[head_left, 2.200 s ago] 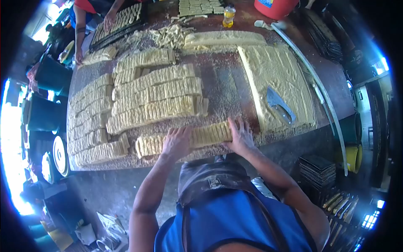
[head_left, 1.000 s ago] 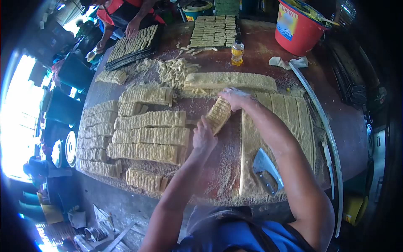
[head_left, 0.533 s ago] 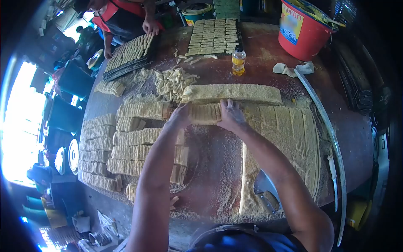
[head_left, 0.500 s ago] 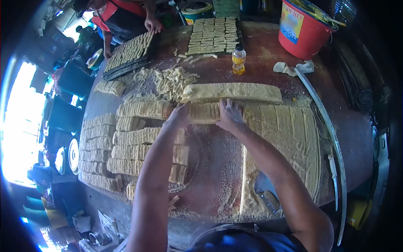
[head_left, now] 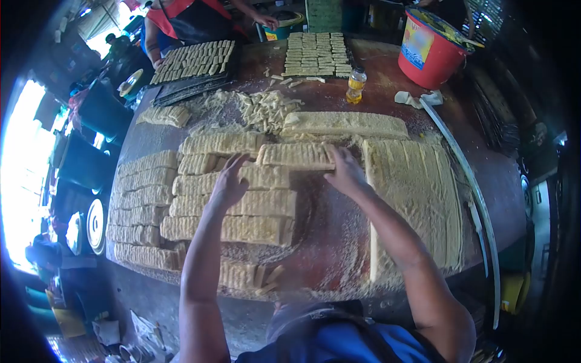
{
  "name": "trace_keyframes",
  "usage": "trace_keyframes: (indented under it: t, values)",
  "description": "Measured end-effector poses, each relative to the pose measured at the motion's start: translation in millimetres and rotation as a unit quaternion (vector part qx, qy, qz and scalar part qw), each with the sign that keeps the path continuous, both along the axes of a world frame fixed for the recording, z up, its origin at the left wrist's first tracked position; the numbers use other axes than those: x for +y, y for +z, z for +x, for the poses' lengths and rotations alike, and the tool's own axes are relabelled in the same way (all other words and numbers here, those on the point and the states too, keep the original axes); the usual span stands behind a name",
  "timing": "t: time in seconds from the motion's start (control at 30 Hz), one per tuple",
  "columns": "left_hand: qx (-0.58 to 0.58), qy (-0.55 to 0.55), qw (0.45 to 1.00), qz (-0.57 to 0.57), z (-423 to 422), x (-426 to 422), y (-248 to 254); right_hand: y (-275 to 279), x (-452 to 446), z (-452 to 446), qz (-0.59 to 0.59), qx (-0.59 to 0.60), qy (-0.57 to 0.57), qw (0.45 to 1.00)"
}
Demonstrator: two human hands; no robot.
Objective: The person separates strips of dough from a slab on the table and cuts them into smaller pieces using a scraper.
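Observation:
A row of cut dough strips (head_left: 296,154) lies crosswise on the table in front of me. At its right end is my right hand (head_left: 350,175), fingertips against the end strips and thumb spread apart below. My left hand (head_left: 229,184) is open near the row's left end, fingers spread over a short row of strips (head_left: 196,164); whether it touches them I cannot tell. Nearer me lie more rows of cut strips (head_left: 257,230). To the right is a wide dough slab (head_left: 411,199) scored with lengthwise lines. A long uncut dough block (head_left: 348,123) lies just beyond the row.
Loose dough pieces (head_left: 266,112) are heaped beyond the rows. Filled trays (head_left: 318,54) and a bottle of yellow liquid (head_left: 356,86) stand farther back, beside a red bucket (head_left: 430,51). A long metal strip (head_left: 469,166) runs along the right. A co-worker (head_left: 193,21) stands at the far left.
The row between my hands has moved left, away from the slab. My left hand has come off its left end and spread open. The co-worker's hand has left the tray.

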State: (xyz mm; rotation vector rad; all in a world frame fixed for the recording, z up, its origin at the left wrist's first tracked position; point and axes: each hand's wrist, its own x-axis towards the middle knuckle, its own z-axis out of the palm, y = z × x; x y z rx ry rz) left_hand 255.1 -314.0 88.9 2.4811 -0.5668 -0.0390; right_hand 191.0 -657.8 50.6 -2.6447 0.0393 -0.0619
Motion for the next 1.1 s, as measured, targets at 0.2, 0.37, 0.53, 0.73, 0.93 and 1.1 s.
trace_keyframes:
  t: [0.2, 0.37, 0.53, 0.73, 0.93, 1.1]
  values:
    - [0.098, 0.056, 0.992, -0.065, -113.0, 161.7, 2.9, -1.8, 44.9, -149.1, 0.151, -0.02, -0.067, 0.986]
    - [0.25, 0.063, 0.959, 0.116, -185.8, 213.7, 29.3, 12.7, 149.1, -217.2, 0.162, 0.088, -0.062, 0.981]
    - [0.125, -0.017, 0.98, 0.152, -202.3, 232.4, -22.1, 21.4, 254.4, -238.3, 0.027, 0.147, 0.021, 0.989]
    - [0.099, -0.038, 0.983, 0.15, -204.2, 223.5, -34.3, 5.5, 308.2, -230.6, -0.032, 0.086, 0.051, 0.995]
    - [0.161, -0.004, 0.979, 0.125, -218.1, 178.6, -39.6, 11.4, 271.0, -223.5, -0.014, 0.131, 0.046, 0.99]
    - [0.138, -0.006, 0.986, 0.09, -249.8, 80.7, -47.0, 3.4, 174.1, -228.8, -0.023, 0.123, -0.018, 0.992]
